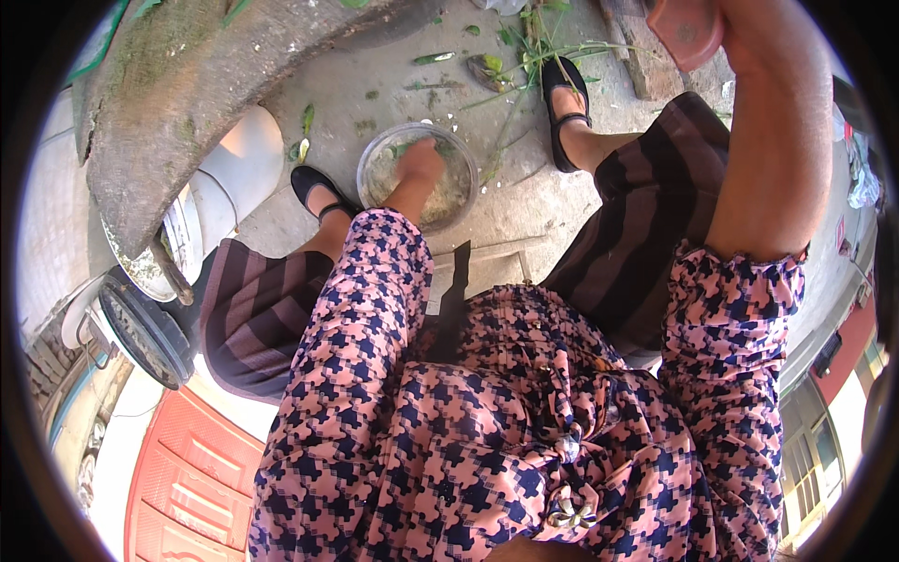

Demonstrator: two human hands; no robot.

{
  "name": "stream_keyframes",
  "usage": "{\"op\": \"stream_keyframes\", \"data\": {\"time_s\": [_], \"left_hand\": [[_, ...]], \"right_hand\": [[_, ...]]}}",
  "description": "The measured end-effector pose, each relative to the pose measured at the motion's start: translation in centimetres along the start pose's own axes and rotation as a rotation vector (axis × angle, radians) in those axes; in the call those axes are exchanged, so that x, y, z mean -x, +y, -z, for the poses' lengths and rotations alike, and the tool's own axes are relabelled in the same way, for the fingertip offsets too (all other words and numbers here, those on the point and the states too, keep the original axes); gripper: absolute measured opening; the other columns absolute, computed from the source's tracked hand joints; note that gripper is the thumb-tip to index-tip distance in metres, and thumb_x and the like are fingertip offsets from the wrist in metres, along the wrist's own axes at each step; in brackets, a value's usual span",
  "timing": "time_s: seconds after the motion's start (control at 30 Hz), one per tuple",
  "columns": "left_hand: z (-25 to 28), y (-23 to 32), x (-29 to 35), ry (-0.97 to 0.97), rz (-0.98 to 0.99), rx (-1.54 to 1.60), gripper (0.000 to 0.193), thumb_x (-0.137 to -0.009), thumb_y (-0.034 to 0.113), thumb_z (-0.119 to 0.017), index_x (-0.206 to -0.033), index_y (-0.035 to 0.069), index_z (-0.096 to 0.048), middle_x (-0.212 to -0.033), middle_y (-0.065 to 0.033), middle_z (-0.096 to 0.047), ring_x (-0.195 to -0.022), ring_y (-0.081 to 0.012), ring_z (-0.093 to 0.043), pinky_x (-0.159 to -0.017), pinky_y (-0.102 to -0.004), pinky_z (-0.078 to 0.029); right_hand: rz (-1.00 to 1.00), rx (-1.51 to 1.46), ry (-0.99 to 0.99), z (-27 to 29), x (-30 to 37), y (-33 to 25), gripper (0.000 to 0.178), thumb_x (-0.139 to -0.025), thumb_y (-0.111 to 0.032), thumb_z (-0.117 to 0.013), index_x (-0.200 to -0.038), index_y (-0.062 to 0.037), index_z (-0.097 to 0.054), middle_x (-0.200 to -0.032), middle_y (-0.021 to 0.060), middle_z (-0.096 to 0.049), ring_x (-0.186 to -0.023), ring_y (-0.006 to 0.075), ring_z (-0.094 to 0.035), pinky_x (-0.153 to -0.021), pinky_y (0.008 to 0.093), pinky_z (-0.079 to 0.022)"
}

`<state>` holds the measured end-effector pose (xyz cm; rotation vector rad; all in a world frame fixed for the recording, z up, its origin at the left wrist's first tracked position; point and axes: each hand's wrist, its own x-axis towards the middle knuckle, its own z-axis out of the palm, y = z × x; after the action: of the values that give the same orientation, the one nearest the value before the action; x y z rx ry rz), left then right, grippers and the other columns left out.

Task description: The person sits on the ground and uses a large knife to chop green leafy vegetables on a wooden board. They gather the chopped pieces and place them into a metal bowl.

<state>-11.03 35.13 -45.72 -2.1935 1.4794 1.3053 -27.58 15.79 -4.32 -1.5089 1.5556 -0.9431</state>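
Observation:
Between my feet stands a round, see-through bowl with pale, cloudy contents and some green bits. My left hand reaches down inside it; its fingers are hidden among the contents. At the upper right my right arm is raised, and my right hand is cut off by the frame's top edge. It grips a reddish-brown, smooth-walled vessel, of which only part shows, so its exact kind is unclear.
A thick tree trunk slants across the upper left, beside a white basin and a dark round tub. Cut green stalks and leaves litter the concrete ground. A wooden block lies at the top right.

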Motion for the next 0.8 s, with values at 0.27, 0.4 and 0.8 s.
{"op": "stream_keyframes", "data": {"time_s": [0.27,0.4,0.8], "left_hand": [[3.0,0.5,3.8,0.354,-0.213,0.115,0.022,-0.083,0.024,-0.056,-0.089,0.007,-0.068,-0.101,-0.017,-0.064,-0.092,-0.0376,-0.063,-0.079,-0.049,-0.051],[7.7,5.2,7.8,0.441,-0.431,0.295,0.013,-0.083,0.014,-0.058,-0.081,0.001,-0.062,-0.095,-0.0208,-0.059,-0.088,-0.0402,-0.061,-0.075,-0.0461,-0.05],[35.4,21.0,22.3,1.414,-1.039,0.307,0.02,-0.083,0.007,-0.061,-0.099,-0.005,-0.06,-0.098,-0.0221,-0.058,-0.091,-0.0366,-0.056,-0.081,-0.0431,-0.046]], "right_hand": [[-0.104,-0.071,-0.079,1.7,-2.2,1.3,0.028,-0.082,-0.009,-0.064,-0.105,0.005,-0.059,-0.082,0.0056,-0.062,-0.066,0.0134,-0.06,-0.06,0.027,-0.047],[-0.073,-0.221,-0.053,1.6,-2.0,2.1,0.023,-0.082,-0.013,-0.062,-0.099,0.0031,-0.058,-0.078,0.009,-0.064,-0.062,0.015,-0.063,-0.055,0.0311,-0.05],[-0.099,-0.361,-0.078,1.0,-1.6,2.2,0.017,-0.083,-0.008,-0.061,-0.093,0.0027,-0.053,-0.075,0.0091,-0.061,-0.059,0.0163,-0.063,-0.052,0.0316,-0.049]]}}
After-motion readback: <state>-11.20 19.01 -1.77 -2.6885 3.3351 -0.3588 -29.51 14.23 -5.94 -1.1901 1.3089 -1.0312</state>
